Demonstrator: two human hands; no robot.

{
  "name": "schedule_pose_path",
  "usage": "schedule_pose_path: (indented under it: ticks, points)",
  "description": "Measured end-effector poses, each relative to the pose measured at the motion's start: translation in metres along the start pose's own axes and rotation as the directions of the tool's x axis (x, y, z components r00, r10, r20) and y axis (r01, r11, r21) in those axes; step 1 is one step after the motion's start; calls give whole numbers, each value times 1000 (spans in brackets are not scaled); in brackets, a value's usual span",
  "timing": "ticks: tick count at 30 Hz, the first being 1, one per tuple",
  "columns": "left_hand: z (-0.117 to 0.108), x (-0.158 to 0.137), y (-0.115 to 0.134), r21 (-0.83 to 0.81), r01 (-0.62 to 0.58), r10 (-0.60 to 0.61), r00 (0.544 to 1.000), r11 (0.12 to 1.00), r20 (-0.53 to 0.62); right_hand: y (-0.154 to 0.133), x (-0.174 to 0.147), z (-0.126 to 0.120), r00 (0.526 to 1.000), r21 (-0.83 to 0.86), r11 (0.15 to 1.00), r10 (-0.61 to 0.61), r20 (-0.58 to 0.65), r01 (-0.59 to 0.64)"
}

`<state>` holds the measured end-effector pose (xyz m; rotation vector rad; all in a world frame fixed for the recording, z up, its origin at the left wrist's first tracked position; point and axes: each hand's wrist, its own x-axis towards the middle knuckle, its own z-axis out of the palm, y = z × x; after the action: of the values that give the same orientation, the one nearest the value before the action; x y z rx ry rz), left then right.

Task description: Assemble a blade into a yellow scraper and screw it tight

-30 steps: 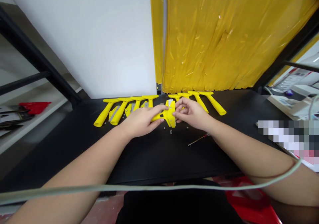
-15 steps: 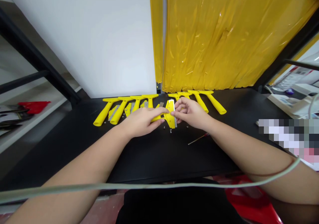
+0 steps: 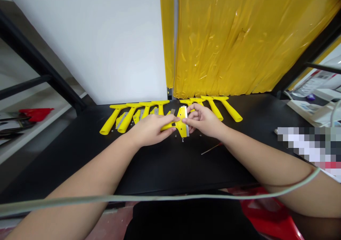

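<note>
Over the black table, both hands hold one yellow scraper (image 3: pixel 182 124) with a metal blade along its right edge. My left hand (image 3: pixel 151 129) is closed round its yellow handle. With thumb and bent fingers, my right hand (image 3: pixel 201 120) pinches the scraper's head at the blade side. Behind my left hand several yellow handles (image 3: pixel 108 121) lie in a row, with yellow blade heads (image 3: pixel 122 120) between them. More yellow handles (image 3: pixel 231 111) lie beyond my right hand. Small screws (image 3: pixel 182 139) are scattered just in front of the scraper.
A thin screwdriver (image 3: pixel 210 149) lies on the black table (image 3: pixel 170 172), partly behind my right forearm. A pale cable (image 3: pixel 170 198) crosses low in front. A white panel (image 3: pixel 106 41) and yellow plastic sheeting (image 3: pixel 226 41) stand at the back. Black frame bars (image 3: pixel 39 60) rise at the sides.
The scraper's head has tilted slightly in my hands, its yellow face showing a little flatter. Both hands keep their hold and have hardly moved.
</note>
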<state>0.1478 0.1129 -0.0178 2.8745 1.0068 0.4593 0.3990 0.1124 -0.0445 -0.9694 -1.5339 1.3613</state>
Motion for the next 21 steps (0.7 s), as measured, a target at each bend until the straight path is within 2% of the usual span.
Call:
schedule_pose_path:
  ticks: [9,21]
  points:
    - [2,0,-3,-17,-91,91,996,996,0,0,3,-4,998,42,998,45,42,-47]
    - [2,1,-5,-47,-118,118,993,992,-15,3,2,-5,994,77,994,76,77,-81]
